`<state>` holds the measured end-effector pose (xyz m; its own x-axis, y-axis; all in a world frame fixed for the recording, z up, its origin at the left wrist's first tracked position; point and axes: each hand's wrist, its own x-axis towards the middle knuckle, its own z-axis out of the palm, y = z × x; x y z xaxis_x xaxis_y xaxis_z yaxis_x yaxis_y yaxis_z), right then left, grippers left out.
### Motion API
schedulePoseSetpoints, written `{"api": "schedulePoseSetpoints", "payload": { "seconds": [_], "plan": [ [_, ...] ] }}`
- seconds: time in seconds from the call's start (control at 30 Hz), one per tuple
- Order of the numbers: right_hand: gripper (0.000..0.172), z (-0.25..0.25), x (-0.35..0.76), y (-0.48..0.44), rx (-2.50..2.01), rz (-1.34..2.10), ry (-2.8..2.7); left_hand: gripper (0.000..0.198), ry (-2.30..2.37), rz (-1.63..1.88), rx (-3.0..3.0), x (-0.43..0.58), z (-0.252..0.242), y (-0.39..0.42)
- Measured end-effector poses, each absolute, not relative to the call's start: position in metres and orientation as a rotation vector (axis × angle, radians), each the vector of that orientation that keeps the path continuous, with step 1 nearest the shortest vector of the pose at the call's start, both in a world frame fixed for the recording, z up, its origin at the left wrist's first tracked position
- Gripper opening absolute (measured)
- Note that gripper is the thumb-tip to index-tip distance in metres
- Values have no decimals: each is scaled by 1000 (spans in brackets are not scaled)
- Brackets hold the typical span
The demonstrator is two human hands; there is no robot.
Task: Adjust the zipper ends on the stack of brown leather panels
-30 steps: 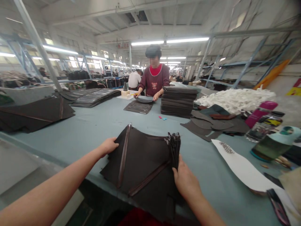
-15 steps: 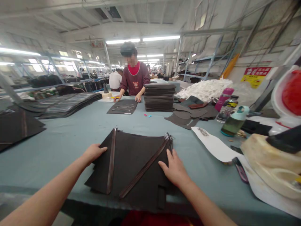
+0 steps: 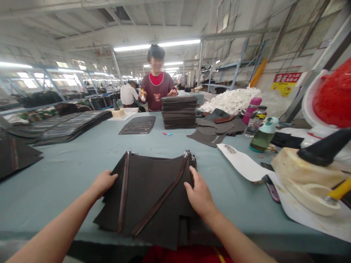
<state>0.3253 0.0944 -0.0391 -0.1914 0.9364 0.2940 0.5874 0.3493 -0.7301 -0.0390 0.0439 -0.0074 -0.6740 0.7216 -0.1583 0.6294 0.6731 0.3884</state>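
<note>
A small stack of black fabric panels (image 3: 153,186) lies at the near edge of the table, its lower corner overhanging. Two brown zipper strips run across the top panel, one nearly upright and one slanted. My left hand (image 3: 104,183) grips the stack's left edge, thumb on top and the other fingers mostly hidden. On the right edge, my right hand (image 3: 201,195) holds the stack with the thumb over the top panel and fingers along the side. Loose ends show at the upper corners of the strips.
Across the blue-green table (image 3: 76,160) stands a co-worker (image 3: 157,89) behind a flat dark panel (image 3: 137,125) and a tall pile of dark pieces (image 3: 178,113). Bottles (image 3: 263,135), a white sheet (image 3: 241,164) and a glue container (image 3: 304,182) occupy the right. More panels (image 3: 74,124) lie left.
The view has shifted slightly right. My hands stay at the stack's sides, the right one slightly higher along its edge. The co-worker has straightened and lifted both hands off the flat panel.
</note>
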Motion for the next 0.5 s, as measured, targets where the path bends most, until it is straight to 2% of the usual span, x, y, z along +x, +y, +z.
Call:
{"api": "schedulePoseSetpoints", "payload": {
  "seconds": [0.1,0.37,0.5],
  "plan": [
    [61,-43,328,101,-1470,875,-1695,20,2529,498,1008,-36,-5,42],
    [44,-58,337,104,-1304,1411,-1493,15,2239,746,830,-32,-3,28],
    [39,-60,344,103,-1223,1559,-1456,13,2140,779,758,-34,-5,19]
  ]
}}
